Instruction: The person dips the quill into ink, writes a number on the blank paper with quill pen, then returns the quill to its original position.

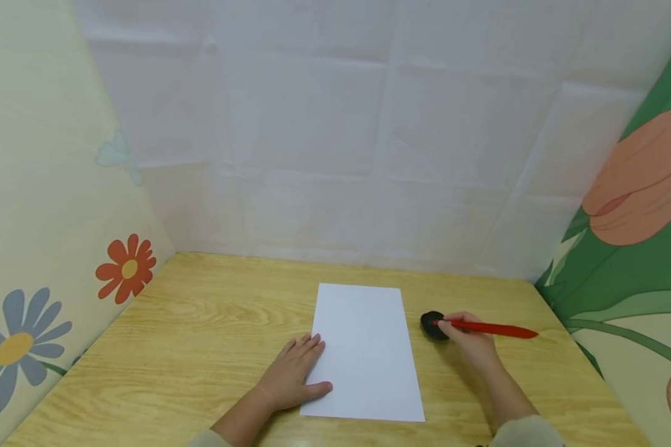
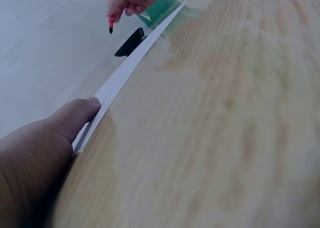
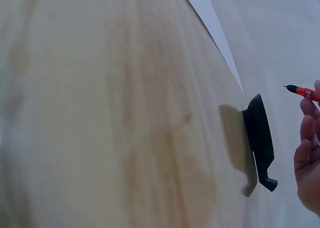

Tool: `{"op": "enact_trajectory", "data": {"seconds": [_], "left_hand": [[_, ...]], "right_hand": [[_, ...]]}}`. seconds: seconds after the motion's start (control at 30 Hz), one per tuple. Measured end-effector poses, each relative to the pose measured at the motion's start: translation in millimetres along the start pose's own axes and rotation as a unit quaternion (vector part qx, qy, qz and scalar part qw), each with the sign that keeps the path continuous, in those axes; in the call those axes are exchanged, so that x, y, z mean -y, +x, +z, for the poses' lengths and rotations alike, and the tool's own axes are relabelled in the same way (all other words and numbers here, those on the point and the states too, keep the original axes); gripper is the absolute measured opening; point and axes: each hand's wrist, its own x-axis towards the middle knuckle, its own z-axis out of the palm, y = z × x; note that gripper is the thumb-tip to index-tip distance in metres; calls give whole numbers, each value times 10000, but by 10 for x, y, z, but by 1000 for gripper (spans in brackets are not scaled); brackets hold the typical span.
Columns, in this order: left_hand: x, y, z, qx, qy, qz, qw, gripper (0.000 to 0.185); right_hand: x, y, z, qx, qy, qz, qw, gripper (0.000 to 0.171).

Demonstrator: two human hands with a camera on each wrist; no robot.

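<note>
A white sheet of paper (image 1: 363,354) lies on the wooden table, its long side running away from me. My left hand (image 1: 295,375) rests over its left edge with the fingers spread; in the left wrist view the thumb lies along the paper's edge. To the right, my right hand (image 1: 474,346) pinches a red pen (image 1: 503,329) whose broad end points right. In the head view its tip overlaps a small black dish (image 1: 427,323). The right wrist view shows the pen's (image 3: 303,91) fine black tip up above the dish (image 3: 260,133), apart from it.
The light wood table (image 1: 218,329) stretches out around the paper. A white cloth backdrop (image 1: 313,143) hangs behind it. Flower-printed cloths flank the left (image 1: 50,186) and right (image 1: 620,279) sides.
</note>
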Motion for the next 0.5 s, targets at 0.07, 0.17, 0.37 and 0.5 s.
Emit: {"op": "enact_trajectory", "data": {"seconds": [0.07,0.17,0.37,0.5], "left_hand": [[1,5,-4,0,10,-5,10000,86],[4,11,-5,7,35,-13,10000,86],[1,12,-4,15,59,-14,10000,86],[-13,6,-8,23,52,-2,10000,86]], "right_hand": [[-28,30,-18,28,-91,-1,10000,37],[-68,73,-39,55,-158,76,9998,39],[-129,124,-53,-29,-184,148,9997,34],[-161,145,-50,-31,-263,116,9996,29]]}}
